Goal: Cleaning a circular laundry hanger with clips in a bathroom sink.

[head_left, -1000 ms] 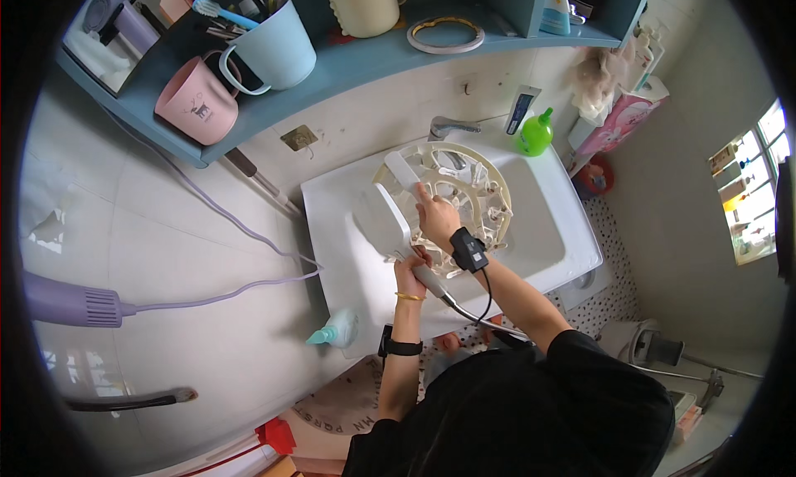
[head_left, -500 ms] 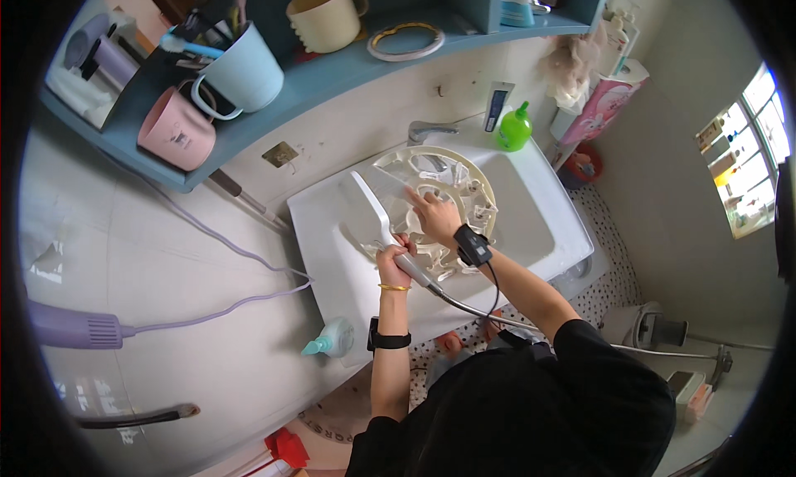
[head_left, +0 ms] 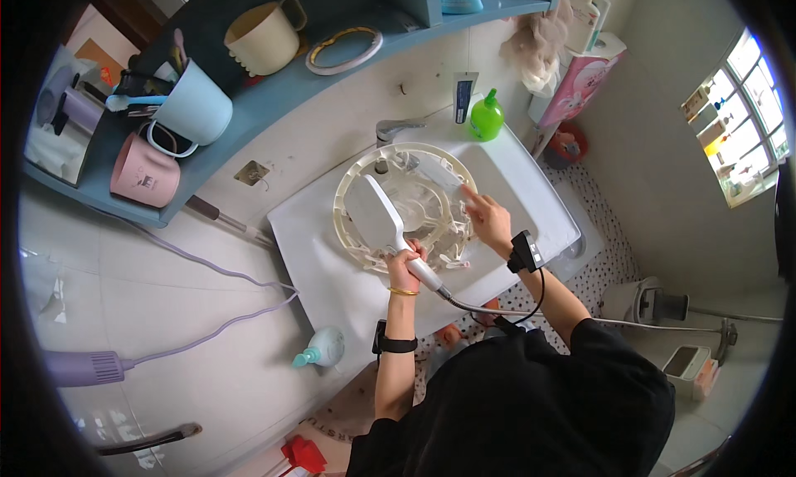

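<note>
A white hand-held shower head point(head_left: 380, 211) is in my left hand point(head_left: 406, 264), with the fingers wrapped round its handle. Its head lies over the left part of a round cream plastic clip hanger point(head_left: 342, 207) on the washbasin. Several clips hang in a tangle on the hanger's right and lower side. My right hand point(head_left: 489, 221) is at the hanger's right rim, its fingers partly stretched out and the tips slightly blurred. From the handle, a metal shower hose point(head_left: 531, 314) runs right, past my right forearm.
A white washbasin point(head_left: 531, 220) has a faucet point(head_left: 398, 130) behind the hanger. A green bottle point(head_left: 487, 116) and a tube point(head_left: 463, 98) stand at its back. Near the left front is a pump bottle point(head_left: 323, 348). A blue shelf point(head_left: 274, 104) with cups overhangs the back.
My right hand has moved from the hanger's middle out to its right rim. The hanger seems turned, with its clips lower right. My view has shifted; my left hand still holds the shower head.
</note>
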Available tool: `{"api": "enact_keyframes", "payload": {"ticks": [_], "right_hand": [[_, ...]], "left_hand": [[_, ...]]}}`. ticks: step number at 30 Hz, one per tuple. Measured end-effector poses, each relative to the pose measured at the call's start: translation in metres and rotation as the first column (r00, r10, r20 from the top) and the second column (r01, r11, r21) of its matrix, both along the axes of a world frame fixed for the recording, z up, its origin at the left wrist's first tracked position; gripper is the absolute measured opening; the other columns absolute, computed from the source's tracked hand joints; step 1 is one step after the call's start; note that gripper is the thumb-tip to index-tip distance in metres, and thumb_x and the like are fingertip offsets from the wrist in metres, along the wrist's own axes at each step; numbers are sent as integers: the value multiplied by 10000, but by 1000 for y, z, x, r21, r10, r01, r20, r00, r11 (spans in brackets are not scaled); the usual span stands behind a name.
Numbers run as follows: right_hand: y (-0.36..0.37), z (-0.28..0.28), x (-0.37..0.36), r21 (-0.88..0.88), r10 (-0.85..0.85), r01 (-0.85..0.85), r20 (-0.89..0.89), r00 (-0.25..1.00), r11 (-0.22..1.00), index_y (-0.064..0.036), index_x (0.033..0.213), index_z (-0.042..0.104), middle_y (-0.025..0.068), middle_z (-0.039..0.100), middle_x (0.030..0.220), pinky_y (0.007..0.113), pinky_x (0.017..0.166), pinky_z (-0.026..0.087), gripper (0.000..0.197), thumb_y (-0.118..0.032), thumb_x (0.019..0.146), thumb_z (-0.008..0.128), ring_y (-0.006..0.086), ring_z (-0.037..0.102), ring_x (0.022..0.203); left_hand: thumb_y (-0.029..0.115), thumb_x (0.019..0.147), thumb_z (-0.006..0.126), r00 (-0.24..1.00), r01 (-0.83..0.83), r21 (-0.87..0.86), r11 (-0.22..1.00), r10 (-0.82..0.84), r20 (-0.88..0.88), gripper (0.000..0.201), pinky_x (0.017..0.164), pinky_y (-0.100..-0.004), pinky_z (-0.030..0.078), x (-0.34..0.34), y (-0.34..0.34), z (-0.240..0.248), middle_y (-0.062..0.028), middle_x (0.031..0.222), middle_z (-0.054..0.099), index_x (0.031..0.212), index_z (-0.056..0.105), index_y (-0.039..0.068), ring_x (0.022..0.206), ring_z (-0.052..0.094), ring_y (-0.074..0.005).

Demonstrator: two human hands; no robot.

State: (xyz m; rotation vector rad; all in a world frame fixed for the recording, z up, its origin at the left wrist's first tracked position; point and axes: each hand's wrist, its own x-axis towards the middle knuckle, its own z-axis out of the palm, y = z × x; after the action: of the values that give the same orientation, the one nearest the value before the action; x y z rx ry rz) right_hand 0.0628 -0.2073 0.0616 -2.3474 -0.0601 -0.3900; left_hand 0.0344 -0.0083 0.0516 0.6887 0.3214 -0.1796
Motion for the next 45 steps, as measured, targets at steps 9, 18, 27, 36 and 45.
{"api": "enact_keyframes", "payload": {"ticks": [9,18,27,36,45], "right_hand": [[-3,0,30,62,21,-20,-21,1000,998,-223,1190,449,127,537,736,394,556,433,421,-172,779,529,314,549,633],[-32,-64,8,217,-103,144,-188,977,966,-154,1169,461,190,576,905,406,710,429,354,-224,822,459,360,540,846],[6,-29,32,331,-94,181,-262,961,926,-110,1158,476,222,567,877,369,679,444,333,-196,837,456,350,568,783],[24,4,41,222,-47,120,-309,950,968,-135,1154,477,207,573,802,416,642,436,331,-223,838,426,365,555,732],[40,6,43,202,-101,143,-206,973,969,-188,1162,473,170,576,799,412,636,445,351,-211,812,476,350,562,716]], "left_hand": [[-5,520,471,994,108,90,990,-107,-15,132,542,-298,380,4,-37,9,-99,701,440,644,436,21,559,425,-217],[-8,523,464,993,113,81,990,-110,-35,133,537,-299,380,4,-44,-2,-100,715,438,650,442,23,559,416,-213],[27,527,484,993,111,98,989,-107,-42,150,545,-300,385,12,-53,-7,-91,710,469,675,465,34,567,425,-211],[-26,525,459,994,79,117,990,-69,-90,137,534,-301,398,17,-55,-1,-95,710,469,658,461,3,582,441,-203],[-31,573,476,995,54,228,972,-33,-96,135,517,-294,404,50,-55,22,-94,699,468,704,454,-8,531,454,-203]]}}
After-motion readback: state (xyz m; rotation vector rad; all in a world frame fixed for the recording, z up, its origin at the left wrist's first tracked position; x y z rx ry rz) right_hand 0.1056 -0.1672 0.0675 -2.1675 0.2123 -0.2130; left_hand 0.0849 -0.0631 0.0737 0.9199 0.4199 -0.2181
